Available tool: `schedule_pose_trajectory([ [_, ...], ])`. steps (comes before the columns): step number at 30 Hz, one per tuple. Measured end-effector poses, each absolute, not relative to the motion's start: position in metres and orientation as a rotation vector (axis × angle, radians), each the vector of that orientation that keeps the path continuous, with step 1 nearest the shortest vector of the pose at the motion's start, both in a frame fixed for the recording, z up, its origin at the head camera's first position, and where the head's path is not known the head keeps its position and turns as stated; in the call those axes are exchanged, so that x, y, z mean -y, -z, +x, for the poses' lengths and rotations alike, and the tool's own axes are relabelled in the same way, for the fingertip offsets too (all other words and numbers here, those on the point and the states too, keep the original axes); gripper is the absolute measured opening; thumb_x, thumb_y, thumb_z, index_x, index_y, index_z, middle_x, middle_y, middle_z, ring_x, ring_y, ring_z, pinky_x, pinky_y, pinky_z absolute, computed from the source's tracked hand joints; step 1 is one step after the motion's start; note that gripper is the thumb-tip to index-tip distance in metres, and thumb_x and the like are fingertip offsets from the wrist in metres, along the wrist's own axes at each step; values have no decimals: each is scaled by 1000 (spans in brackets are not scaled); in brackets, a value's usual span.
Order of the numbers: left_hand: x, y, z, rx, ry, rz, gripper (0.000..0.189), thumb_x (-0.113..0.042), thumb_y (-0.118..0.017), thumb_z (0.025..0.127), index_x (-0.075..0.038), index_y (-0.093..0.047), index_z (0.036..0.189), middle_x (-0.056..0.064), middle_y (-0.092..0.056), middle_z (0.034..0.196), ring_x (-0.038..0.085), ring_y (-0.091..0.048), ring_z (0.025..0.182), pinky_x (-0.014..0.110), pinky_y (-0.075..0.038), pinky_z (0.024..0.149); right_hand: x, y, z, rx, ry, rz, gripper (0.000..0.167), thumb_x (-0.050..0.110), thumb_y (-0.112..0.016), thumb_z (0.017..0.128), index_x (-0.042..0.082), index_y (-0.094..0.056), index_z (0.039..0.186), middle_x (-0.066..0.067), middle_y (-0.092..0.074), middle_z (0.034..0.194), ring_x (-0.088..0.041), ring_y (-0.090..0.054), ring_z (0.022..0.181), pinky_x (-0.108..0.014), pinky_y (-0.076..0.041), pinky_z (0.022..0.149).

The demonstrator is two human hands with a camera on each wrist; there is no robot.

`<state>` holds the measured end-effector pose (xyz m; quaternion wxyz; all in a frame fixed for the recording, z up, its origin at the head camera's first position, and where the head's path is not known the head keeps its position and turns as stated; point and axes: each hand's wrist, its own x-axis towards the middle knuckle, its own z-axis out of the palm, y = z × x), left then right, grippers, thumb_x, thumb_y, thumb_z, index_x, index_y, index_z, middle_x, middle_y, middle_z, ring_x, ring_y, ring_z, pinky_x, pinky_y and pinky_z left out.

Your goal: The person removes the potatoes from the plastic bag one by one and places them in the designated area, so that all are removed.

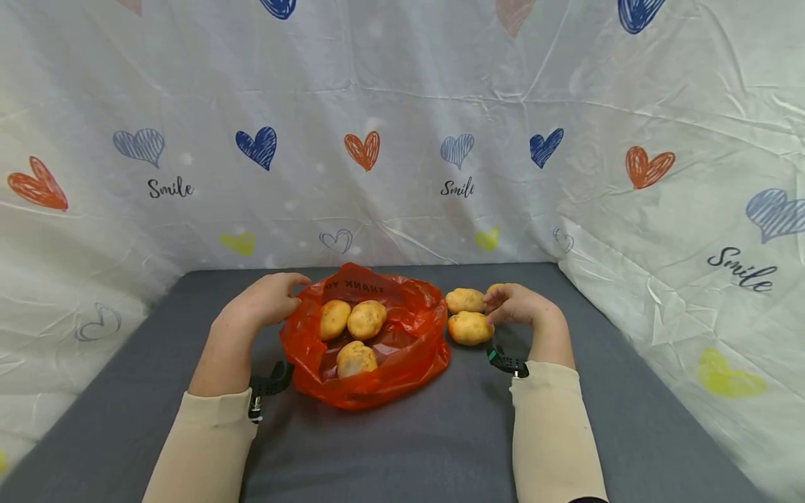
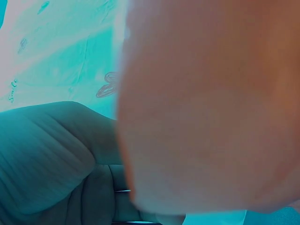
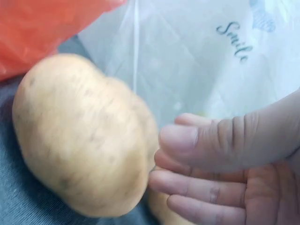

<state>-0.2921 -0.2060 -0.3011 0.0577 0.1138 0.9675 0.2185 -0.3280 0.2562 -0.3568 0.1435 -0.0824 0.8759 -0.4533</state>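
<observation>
A red plastic bag (image 1: 371,395) stands with its mouth spread wide, and three potatoes (image 1: 367,320) lie inside it. At the bag's left rim is my left hand (image 1: 260,300), which pinches the edge between thumb and fingers. In the left wrist view a large blurred surface covers most of that hand's fingers. To the right of the bag, three more potatoes (image 1: 470,328) sit close together on the table. My right hand (image 1: 518,305) is beside them, fingers loosely bent and holding nothing. Its fingertips (image 3: 161,180) are right at the side of the nearest potato (image 3: 79,136).
The dark grey table (image 1: 402,454) carries the bag and the loose potatoes. A white sheet (image 1: 402,70) printed with hearts and "Smile" hangs behind the table and along both sides. Black wrist straps (image 1: 272,381) are on both forearms.
</observation>
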Motion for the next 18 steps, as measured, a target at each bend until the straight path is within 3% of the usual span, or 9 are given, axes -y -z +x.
schedule_pose_trajectory([
  [8,204,297,-291,-2932,-643,366,49,-9,-54,98,-1,-53,146,19,-65,118,28,-59,87,40,-50,74,-231,321,-311,-2791,1215,-389,39,19,-73,96,0,-61,128,-19,-62,127,-34,-57,118,-49,-45,102],
  [13,203,296,-291,-2936,-641,369,48,-9,-54,99,0,-52,146,19,-65,119,27,-59,86,40,-50,74,-207,312,-309,-2673,1356,-575,42,18,-73,96,2,-60,132,-18,-62,130,-32,-59,119,-45,-49,98],
  [18,203,298,-291,-2937,-640,373,48,-8,-53,98,0,-53,146,15,-65,103,25,-56,78,38,-47,69,-177,315,-311,-2555,1335,-694,49,20,-75,95,1,-59,137,-20,-62,132,-30,-62,117,-43,-51,97],
])
